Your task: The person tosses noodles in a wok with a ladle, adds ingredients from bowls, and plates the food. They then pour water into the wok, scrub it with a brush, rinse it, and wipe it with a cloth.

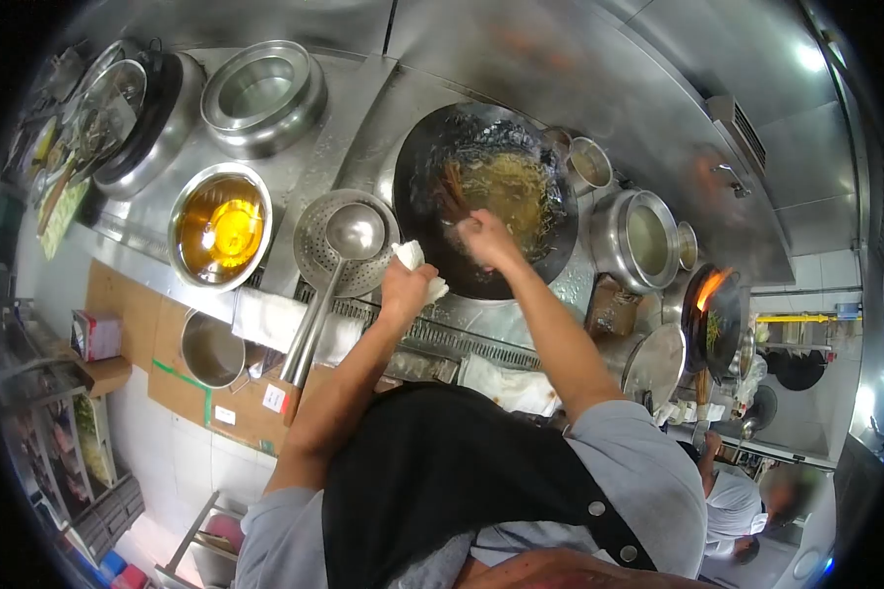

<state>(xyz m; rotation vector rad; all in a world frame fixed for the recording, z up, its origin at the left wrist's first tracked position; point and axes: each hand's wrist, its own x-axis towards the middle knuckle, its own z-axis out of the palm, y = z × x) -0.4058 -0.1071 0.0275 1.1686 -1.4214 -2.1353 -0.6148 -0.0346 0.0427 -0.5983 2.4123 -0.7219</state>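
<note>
A large dark wok (pixel 427 240) holds yellowish liquid with thin strands in it. My right hand (pixel 486 239) reaches over the wok, fingers wrapped round a brown bristle brush (pixel 455 191) whose far end touches the liquid. My left hand (pixel 406 287) is closed on a white cloth (pixel 410 255) at the wok's near left edge. Just left of that hand, a steel ladle (pixel 355 232) rests on a round perforated strainer (pixel 314 253), their handles pointing toward me.
A bowl of amber oil (pixel 220 280) and a steel pot (pixel 314 110) stand left. Steel pots (pixel 609 240) stand right of the wok. Farther right, flames rise at another wok (pixel 695 319), near a co-worker (pixel 732 501). A folded white towel (pixel 506 386) lies along the front edge.
</note>
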